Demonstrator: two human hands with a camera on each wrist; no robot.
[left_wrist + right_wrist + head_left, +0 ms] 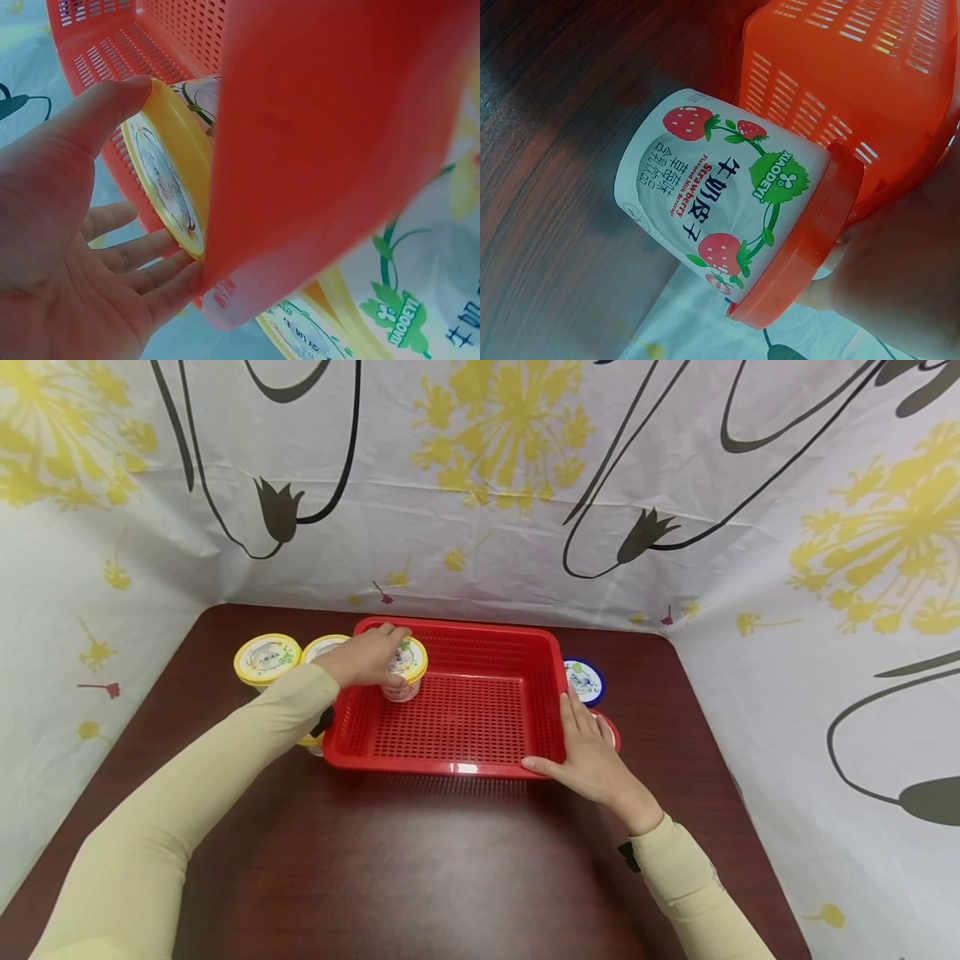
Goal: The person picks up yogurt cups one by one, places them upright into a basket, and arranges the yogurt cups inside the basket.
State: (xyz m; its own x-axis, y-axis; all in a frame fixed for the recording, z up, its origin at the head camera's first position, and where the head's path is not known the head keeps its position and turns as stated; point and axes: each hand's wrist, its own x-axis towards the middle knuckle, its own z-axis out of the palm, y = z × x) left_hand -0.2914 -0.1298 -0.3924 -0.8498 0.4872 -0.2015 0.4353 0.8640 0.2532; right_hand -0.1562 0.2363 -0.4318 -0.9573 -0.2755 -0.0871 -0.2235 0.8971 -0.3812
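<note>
A red perforated plastic basket [450, 770] stands on the table. Inside its back left corner is a yellow-lidded paper tub [405, 692]. My left hand [367, 657] reaches over the left wall and holds this tub by its lid [180, 161], thumb on one side and fingers on the other. My right hand [592, 760] rests on the front right corner of the basket, thumb on the front rim, fingers fairly straight along the right wall. Partly under that hand is a red-lidded strawberry milk tub [720, 187], standing outside the basket.
Left of the basket are more yellow-lidded tubs [267, 658], some partly hidden by my left arm. A blue-lidded tub [584, 681] stands close to the right wall. Patterned white cloth [480, 552] hangs behind and beside the dark wooden table [450, 877].
</note>
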